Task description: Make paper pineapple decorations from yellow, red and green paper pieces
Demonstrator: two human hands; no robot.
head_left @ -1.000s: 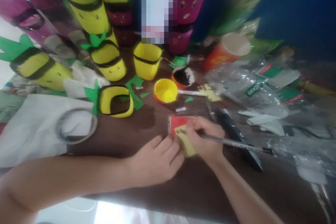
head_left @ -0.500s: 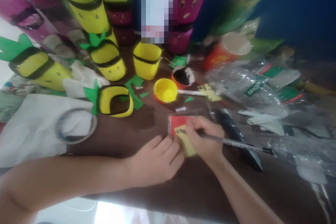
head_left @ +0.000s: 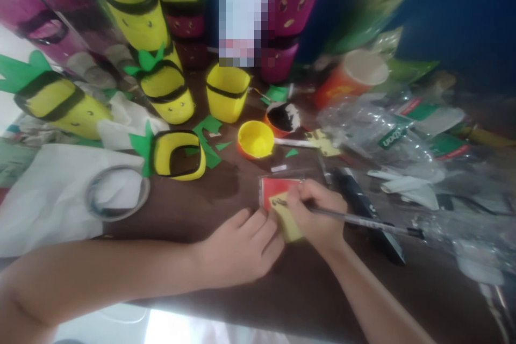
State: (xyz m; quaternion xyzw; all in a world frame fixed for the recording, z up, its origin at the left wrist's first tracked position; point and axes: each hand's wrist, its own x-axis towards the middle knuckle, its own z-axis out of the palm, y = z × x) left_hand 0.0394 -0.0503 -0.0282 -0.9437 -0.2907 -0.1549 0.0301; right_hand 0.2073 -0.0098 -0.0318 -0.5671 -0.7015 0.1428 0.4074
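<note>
Two small cups stand close together beyond the hands. The inside of the near cup [head_left: 256,140] is bright yellow, while the far cup [head_left: 284,117] has something black in it, and white at its rim. Behind them stands a square yellow pot [head_left: 228,99] with a black band. To the left there is a yellow pot with green leaves [head_left: 163,153], and through its opening a dark colour is seen. A big red paper cup [head_left: 350,83] stands farther right; its content I cannot tell. Inside the ring of tape [head_left: 94,212] some white paper shows.

The right hand [head_left: 320,215] is closed around a pen [head_left: 365,222], its tip side at the yellow paper [head_left: 291,226]. This paper lies on the table, partly over a red square [head_left: 278,187], and has small dark marks near its top. The left hand [head_left: 252,247], with bent fingers, rests at the left edge of the paper, near the right hand; whether it pinches the paper, I cannot tell.

The table [head_left: 181,215] is dark brown, with green scraps [head_left: 205,145] on it and clear plastic [head_left: 355,118] at the right. Behind, the room has a dark blue background [head_left: 463,27], rather blurred.
</note>
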